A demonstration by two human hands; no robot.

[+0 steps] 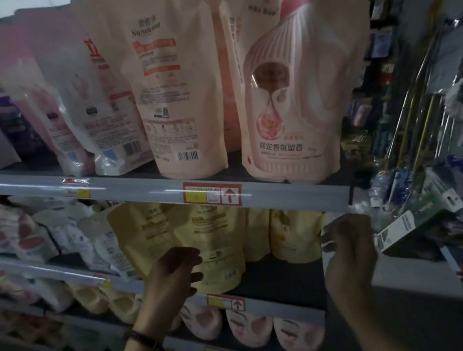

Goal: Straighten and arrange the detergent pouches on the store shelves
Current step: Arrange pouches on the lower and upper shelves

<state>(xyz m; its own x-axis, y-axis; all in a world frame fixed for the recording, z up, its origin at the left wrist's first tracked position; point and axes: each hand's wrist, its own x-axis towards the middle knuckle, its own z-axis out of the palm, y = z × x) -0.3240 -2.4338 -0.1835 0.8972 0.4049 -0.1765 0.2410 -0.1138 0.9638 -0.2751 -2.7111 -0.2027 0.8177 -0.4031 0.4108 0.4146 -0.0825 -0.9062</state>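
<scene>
Visibility gaps
Behind left hand [173, 275]: yellow pouch [219, 238] corner hidden, contact unclear. In right hand [349, 244]: pinch contents unreadable. Far above both: pink pouches [286, 90] spouts cropped.

Both forearms reach from the near edge toward the far side, well apart. The left hand [173, 275] has loosely curled fingers pointing right (its back faces the camera). The right hand [348, 251] bends its fingers leftward; any grasp is unclear.
</scene>
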